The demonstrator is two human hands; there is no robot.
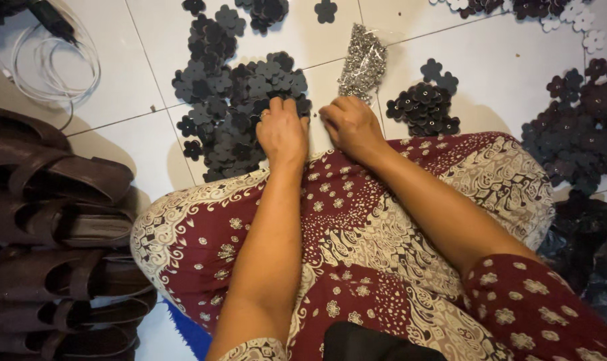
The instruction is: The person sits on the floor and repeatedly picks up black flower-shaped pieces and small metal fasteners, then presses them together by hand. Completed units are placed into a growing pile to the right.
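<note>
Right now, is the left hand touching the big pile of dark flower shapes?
Touching. The head view shows the left hand with its fingers resting on the near edge of the pile of dark flower shapes, with no floor tile showing between them.

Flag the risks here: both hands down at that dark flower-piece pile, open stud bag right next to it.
1. The left hand digs into the loose flower-piece pile; pieces could scatter across the tiles.
2. The right hand works beside the clear bag of metal studs; a nudge might spill them.
3. The cable coil on the floor may snag.
</note>
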